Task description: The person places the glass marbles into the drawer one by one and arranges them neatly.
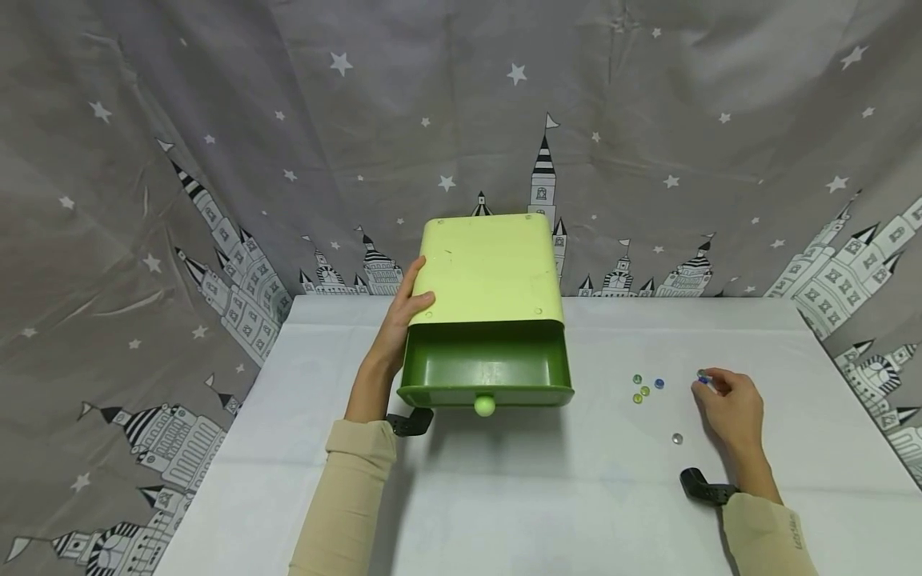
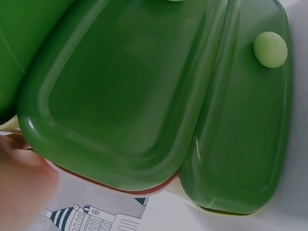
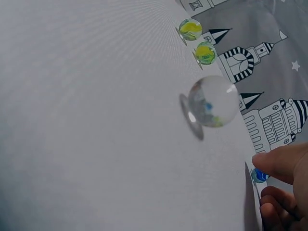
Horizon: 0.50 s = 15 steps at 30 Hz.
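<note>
While the left hand (image 1: 392, 328) rests extended against the green drawer unit (image 1: 490, 268) near the table's (image 1: 605, 512) back edge, the right hand (image 1: 736, 408) pinches a blue marble (image 3: 261, 175) toward the right edge; a clear marble (image 1: 677, 438) lies nearer the front.

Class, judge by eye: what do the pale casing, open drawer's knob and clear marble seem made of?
Pale casing: probably plastic, satiny, with smooth, rounded, moulded-looking edges; painted metal is possible.
Open drawer's knob: likely plastic, smooth, with a soft sheen.
Clear marble: apparently glass, polished, see-through with bright highlights.
</note>
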Each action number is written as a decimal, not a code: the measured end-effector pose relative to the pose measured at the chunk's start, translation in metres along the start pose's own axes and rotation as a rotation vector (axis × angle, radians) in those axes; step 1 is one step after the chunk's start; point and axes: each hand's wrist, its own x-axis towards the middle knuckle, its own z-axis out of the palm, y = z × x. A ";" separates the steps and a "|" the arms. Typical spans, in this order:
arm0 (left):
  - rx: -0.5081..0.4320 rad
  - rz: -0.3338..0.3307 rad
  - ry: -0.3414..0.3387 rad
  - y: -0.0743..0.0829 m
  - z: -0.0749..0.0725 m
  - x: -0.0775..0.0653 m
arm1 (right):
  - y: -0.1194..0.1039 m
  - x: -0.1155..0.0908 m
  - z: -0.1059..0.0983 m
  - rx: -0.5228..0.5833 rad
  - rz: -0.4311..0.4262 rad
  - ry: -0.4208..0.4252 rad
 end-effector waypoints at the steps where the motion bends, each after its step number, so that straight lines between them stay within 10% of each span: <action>1: 0.002 -0.002 0.003 0.000 0.000 0.000 | 0.000 0.000 0.000 -0.002 -0.002 0.001; 15: -0.040 -0.004 -0.007 -0.002 0.001 0.000 | 0.004 0.001 -0.001 -0.036 0.024 0.000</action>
